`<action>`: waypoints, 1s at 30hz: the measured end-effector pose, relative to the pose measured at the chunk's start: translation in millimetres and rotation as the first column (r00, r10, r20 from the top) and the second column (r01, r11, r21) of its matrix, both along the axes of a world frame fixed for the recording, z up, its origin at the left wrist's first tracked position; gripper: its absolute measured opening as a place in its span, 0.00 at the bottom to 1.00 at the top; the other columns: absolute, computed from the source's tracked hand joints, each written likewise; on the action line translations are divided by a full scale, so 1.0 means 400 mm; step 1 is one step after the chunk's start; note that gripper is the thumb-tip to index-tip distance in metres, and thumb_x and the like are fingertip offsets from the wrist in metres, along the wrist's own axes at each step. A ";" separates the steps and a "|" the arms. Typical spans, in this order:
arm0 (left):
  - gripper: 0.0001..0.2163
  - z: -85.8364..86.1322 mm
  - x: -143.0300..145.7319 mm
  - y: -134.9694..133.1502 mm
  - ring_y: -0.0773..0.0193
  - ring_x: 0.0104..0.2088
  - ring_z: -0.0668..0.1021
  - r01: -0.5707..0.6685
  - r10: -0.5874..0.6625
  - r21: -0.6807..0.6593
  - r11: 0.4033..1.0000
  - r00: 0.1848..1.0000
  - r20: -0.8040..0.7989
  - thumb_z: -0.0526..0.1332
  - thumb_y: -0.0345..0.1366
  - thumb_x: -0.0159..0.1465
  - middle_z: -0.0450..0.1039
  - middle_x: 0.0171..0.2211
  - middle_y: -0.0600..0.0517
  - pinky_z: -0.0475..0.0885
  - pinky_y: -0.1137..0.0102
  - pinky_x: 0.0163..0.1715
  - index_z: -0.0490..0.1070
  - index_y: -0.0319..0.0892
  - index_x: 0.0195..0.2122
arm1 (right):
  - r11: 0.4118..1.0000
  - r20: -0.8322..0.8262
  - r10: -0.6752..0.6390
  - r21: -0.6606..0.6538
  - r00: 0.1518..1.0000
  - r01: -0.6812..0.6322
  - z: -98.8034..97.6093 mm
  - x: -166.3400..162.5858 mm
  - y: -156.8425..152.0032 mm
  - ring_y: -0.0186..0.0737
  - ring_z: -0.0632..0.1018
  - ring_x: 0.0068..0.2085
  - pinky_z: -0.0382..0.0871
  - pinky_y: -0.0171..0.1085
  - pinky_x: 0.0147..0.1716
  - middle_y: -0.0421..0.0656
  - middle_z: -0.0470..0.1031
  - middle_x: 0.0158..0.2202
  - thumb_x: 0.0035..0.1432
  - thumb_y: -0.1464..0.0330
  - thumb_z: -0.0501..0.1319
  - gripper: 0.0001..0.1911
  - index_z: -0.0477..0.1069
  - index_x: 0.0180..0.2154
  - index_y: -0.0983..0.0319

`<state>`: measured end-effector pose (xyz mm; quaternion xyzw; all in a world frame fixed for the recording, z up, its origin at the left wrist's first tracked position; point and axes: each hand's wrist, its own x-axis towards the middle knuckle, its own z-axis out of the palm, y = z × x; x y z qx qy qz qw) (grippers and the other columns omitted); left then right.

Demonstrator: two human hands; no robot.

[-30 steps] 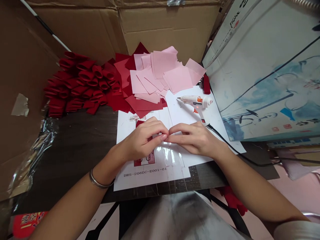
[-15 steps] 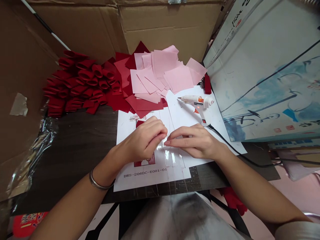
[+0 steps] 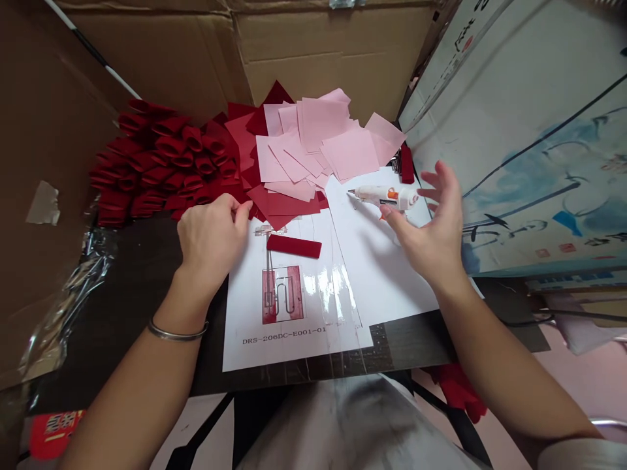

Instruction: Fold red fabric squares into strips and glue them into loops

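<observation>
My left hand [image 3: 213,238] is at the near edge of the dark red felt sheets [image 3: 294,203], its thumb against the curled fingers. Whatever those fingers pinch is hidden behind the hand. My right hand [image 3: 434,228] is spread around the back of the white hot glue gun [image 3: 377,195], thumb in front of its handle and fingers behind, without a closed grip. A folded dark red felt strip [image 3: 294,247] lies between the hands on a printed sheet [image 3: 294,352], above its red-and-white picture.
Pink felt squares [image 3: 350,153] are heaped at the back middle. Rolled red felt pieces [image 3: 166,147] are stacked at the back left. Small metal clips [image 3: 396,162] lie beside a red block [image 3: 406,164]. Cardboard [image 3: 333,65] walls the back; a painted panel [image 3: 539,196] stands right.
My hands have parted from the middle. The left has moved to the red sheets, the right up to the glue gun. The folded red strip now shows fully on the paper.
</observation>
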<state>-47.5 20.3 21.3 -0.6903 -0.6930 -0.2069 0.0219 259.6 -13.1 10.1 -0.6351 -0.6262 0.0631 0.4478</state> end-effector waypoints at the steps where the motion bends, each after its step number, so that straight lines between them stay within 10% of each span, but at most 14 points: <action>1: 0.09 0.002 0.002 -0.002 0.54 0.28 0.73 -0.004 0.004 -0.022 1.000 1.000 0.010 0.59 0.43 0.65 0.69 0.22 0.51 0.61 0.63 0.30 0.68 0.45 0.30 | 0.998 -0.020 -0.007 -0.062 1.000 0.006 -0.007 0.004 0.005 0.56 0.72 0.55 0.66 0.57 0.52 0.53 0.64 0.61 0.51 0.53 0.68 0.44 0.52 0.64 0.55; 5: 0.11 0.001 0.029 -0.016 0.57 0.36 0.76 0.309 -0.307 0.002 0.951 0.944 0.122 0.62 0.38 0.63 0.76 0.36 0.50 0.67 0.63 0.38 0.68 0.44 0.45 | 0.971 -0.077 -0.019 -0.240 0.997 0.000 -0.019 0.007 0.018 0.53 0.75 0.47 0.70 0.52 0.45 0.53 0.72 0.53 0.49 0.52 0.68 0.40 0.62 0.59 0.60; 10: 0.17 -0.012 0.068 -0.040 0.57 0.43 0.74 0.712 -0.694 -0.093 0.697 0.701 0.165 0.62 0.40 0.64 0.76 0.45 0.47 0.70 0.64 0.44 0.70 0.40 0.52 | 0.915 0.016 0.008 -0.402 1.000 -0.001 -0.009 0.002 0.023 0.46 0.73 0.31 0.65 0.44 0.31 0.46 0.73 0.28 0.55 0.50 0.62 0.22 0.76 0.39 0.62; 17: 0.15 -0.029 0.079 -0.039 0.55 0.43 0.74 0.729 -0.713 -0.173 0.662 0.684 0.152 0.60 0.37 0.65 0.76 0.47 0.47 0.70 0.61 0.44 0.71 0.41 0.52 | 0.942 -0.073 0.159 -0.288 0.985 -0.173 0.010 -0.003 0.013 0.38 0.69 0.28 0.61 0.39 0.29 0.44 0.75 0.31 0.59 0.58 0.61 0.16 0.77 0.42 0.63; 30: 0.15 -0.032 0.068 -0.034 0.57 0.45 0.75 0.698 -0.671 -0.136 0.703 0.714 0.200 0.62 0.37 0.64 0.75 0.46 0.48 0.69 0.63 0.45 0.71 0.42 0.51 | 0.761 -0.033 0.552 -0.387 0.833 -0.520 0.048 -0.015 -0.019 0.32 0.62 0.24 0.53 0.36 0.25 0.37 0.65 0.22 0.59 0.59 0.61 0.15 0.67 0.26 0.62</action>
